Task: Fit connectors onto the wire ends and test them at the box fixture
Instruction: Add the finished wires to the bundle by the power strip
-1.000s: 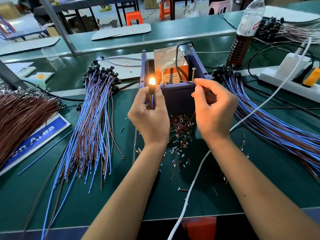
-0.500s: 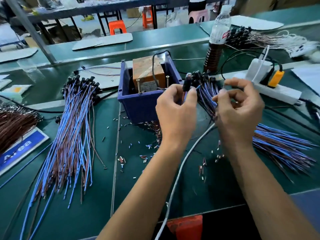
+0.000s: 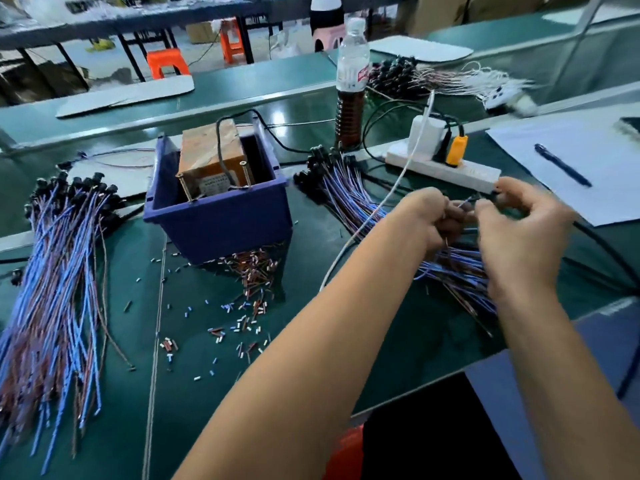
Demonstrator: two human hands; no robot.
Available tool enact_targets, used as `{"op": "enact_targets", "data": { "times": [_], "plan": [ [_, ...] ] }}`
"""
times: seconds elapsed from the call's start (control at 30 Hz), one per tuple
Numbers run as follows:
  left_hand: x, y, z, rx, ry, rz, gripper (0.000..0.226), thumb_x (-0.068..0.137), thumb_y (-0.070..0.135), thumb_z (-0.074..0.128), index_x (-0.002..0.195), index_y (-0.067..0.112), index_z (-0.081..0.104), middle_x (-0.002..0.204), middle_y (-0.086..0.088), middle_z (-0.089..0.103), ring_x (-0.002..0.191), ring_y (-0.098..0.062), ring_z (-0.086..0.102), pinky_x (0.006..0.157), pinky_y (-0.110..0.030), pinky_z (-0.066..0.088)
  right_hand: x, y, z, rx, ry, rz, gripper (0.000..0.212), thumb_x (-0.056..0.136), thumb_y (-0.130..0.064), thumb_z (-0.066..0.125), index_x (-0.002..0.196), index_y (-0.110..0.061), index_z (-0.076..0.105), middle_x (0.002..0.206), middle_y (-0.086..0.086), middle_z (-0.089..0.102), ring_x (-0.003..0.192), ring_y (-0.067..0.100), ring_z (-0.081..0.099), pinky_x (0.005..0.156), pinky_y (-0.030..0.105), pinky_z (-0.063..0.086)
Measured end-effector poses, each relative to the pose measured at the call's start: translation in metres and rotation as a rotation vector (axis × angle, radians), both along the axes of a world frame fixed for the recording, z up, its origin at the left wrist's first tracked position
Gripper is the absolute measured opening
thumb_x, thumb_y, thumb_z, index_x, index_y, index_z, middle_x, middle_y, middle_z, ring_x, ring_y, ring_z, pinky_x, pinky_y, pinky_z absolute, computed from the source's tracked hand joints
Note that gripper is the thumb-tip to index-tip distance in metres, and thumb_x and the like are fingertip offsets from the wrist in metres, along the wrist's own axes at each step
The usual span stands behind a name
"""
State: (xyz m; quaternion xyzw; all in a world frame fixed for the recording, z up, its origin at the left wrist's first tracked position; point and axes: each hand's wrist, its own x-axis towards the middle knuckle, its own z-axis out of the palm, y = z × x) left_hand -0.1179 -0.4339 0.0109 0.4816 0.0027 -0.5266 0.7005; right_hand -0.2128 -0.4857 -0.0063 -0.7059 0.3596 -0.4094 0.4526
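Both hands work over the right pile of blue and brown wires (image 3: 349, 199) with black connectors at the far end. My left hand (image 3: 431, 220) has its fingers curled round a wire from that pile. My right hand (image 3: 523, 230) pinches the thin wire end (image 3: 465, 201) that runs between the two hands; the motion blur hides the exact grip. The blue box fixture (image 3: 221, 216), with a brown block and two upright screws inside, stands to the left of my hands, apart from them. A second wire pile (image 3: 59, 271) lies at the far left.
Cut bits of insulation (image 3: 249, 271) litter the green mat in front of the box. A white power strip (image 3: 446, 169) with plugs, a bottle (image 3: 350, 88), and paper with a pen (image 3: 562, 165) sit behind and right. A white cable (image 3: 363, 223) crosses under my left arm.
My hands left the box fixture, where a lamp glowed, and moved right to the right wire pile. The lamp is no longer lit. My view has swung right.
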Motion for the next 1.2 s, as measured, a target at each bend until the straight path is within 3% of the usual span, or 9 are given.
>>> {"op": "enact_targets", "data": {
  "times": [0.17,0.3,0.43,0.67,0.87,1.0,1.07,1.13,1.2],
  "plan": [
    [0.011,0.006,0.020,-0.092,-0.018,0.294,0.022,0.067,-0.015,0.026,0.067,0.004,0.036,0.045,-0.007,0.043,0.026,-0.012,0.039,0.032,-0.017,0.037,0.011,0.010,0.000,-0.412,0.257,0.243,0.035,0.102,-0.035,0.062,0.125,-0.011,0.073,0.117,0.019,0.067,0.112,0.040,0.059,0.102,0.047,0.045],
    [0.035,0.016,0.014,-0.189,0.083,0.409,0.042,0.107,0.001,0.028,0.067,0.012,0.032,0.037,0.001,0.037,0.018,-0.005,0.027,0.024,-0.015,0.022,0.022,0.025,0.007,-0.361,0.302,0.442,0.041,0.107,-0.040,0.052,0.137,-0.014,0.064,0.117,0.012,0.074,0.115,0.034,0.063,0.096,0.041,0.047],
    [0.058,0.026,0.013,-0.209,0.082,0.654,0.031,0.108,0.001,0.034,0.080,0.006,0.047,0.078,-0.009,0.051,0.024,-0.002,0.034,0.027,-0.013,0.022,0.027,0.026,0.012,-0.240,0.335,0.469,0.025,0.104,-0.035,0.059,0.116,-0.017,0.071,0.086,0.002,0.076,0.091,0.025,0.071,0.085,0.039,0.054],
    [0.081,0.035,0.021,-0.228,0.002,0.824,0.036,0.110,0.005,0.038,0.081,0.007,0.059,0.078,-0.008,0.058,0.060,-0.012,0.053,0.045,-0.014,0.046,0.011,0.016,0.054,-0.549,0.465,0.377,0.021,0.100,-0.034,0.066,0.093,-0.018,0.078,0.081,0.009,0.072,0.073,0.030,0.064,0.066,0.030,0.043],
    [0.101,0.046,0.005,0.184,-0.302,0.832,0.032,0.111,0.017,0.043,0.087,0.011,0.064,0.069,-0.004,0.047,0.041,-0.010,0.036,0.037,-0.016,0.033,0.018,0.002,0.053,-0.620,0.687,0.365,0.023,0.103,-0.030,0.062,0.098,-0.015,0.079,0.089,0.018,0.071,0.077,0.036,0.061,0.068,0.032,0.043],
    [0.105,0.054,-0.011,0.569,-0.677,0.770,0.029,0.099,0.015,0.064,0.071,0.018,0.057,0.087,-0.007,0.071,0.076,-0.027,0.064,0.072,-0.029,0.056,0.036,0.012,0.018,-0.570,0.772,0.400,0.022,0.098,-0.033,0.071,0.101,-0.014,0.081,0.098,0.017,0.075,0.091,0.037,0.069,0.080,0.037,0.057],
    [0.098,0.056,-0.015,0.689,-0.845,0.741,0.022,0.089,0.009,0.067,0.070,0.016,0.061,0.073,0.001,0.064,0.072,-0.023,0.060,0.063,-0.023,0.047,0.039,0.018,0.007,-0.541,0.761,0.398,0.019,0.094,-0.034,0.075,0.099,-0.017,0.080,0.096,0.016,0.074,0.092,0.038,0.068,0.080,0.038,0.057],
    [0.090,0.056,-0.017,0.750,-0.936,0.734,0.005,0.085,0.007,0.067,0.084,0.012,0.067,0.081,-0.001,0.067,0.075,-0.023,0.060,0.065,-0.025,0.044,0.039,0.022,0.002,-0.530,0.725,0.392,0.014,0.090,-0.033,0.078,0.096,-0.021,0.079,0.095,0.012,0.074,0.092,0.037,0.068,0.081,0.038,0.057],
    [0.085,0.057,-0.021,0.799,-0.981,0.739,0.016,0.085,0.008,0.068,0.101,0.010,0.066,0.101,-0.006,0.070,0.091,-0.027,0.066,0.078,-0.031,0.052,0.038,0.024,-0.001,-0.537,0.690,0.376,0.011,0.089,-0.032,0.079,0.094,-0.023,0.079,0.098,0.009,0.074,0.096,0.034,0.066,0.084,0.039,0.057]
  ]
}}
